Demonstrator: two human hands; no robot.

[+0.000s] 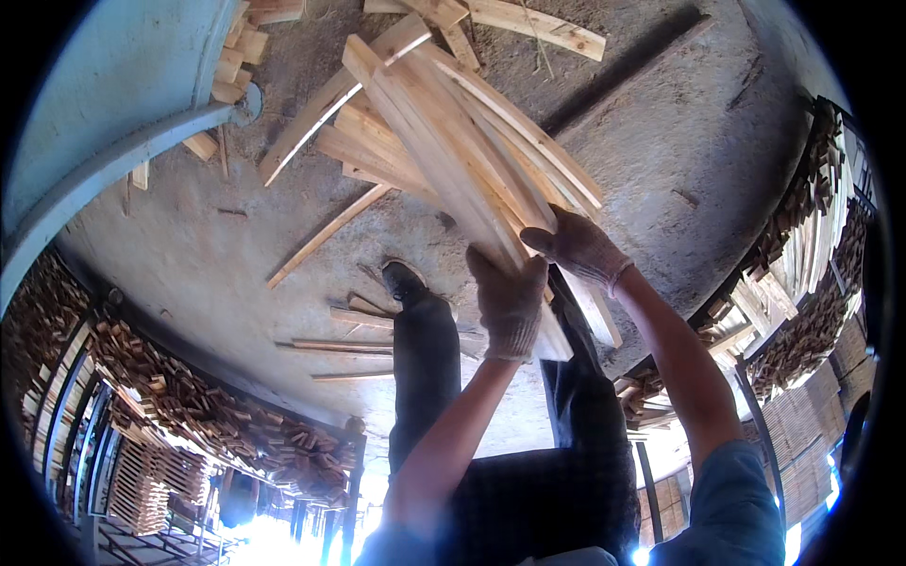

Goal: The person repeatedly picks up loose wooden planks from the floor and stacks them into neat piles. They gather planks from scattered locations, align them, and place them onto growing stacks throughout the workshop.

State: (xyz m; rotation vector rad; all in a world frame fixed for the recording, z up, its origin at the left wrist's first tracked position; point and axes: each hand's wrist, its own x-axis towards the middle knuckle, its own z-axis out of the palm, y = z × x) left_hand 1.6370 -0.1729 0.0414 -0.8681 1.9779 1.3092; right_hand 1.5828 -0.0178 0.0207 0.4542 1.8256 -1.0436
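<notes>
Both my hands wear pale knitted work gloves. My left hand [508,294] is closed round the near part of a long wooden board [429,156], whose far end reaches up to the left over the pile. My right hand [578,247] grips a second wooden board [593,311] just beside it, its near end sticking out below the glove. Under and beyond these lies a loose pile of wooden strips [377,141], some crossing at angles. The fingertips are partly hidden behind the boards.
A light blue metal panel with a curved rail [123,141] stands at the upper left. Stacked wood pieces [203,396] line racks at the lower left, with more stacks [812,255] on the right. Thin offcuts [340,347] lie near my shoe [404,280] on the dusty concrete floor.
</notes>
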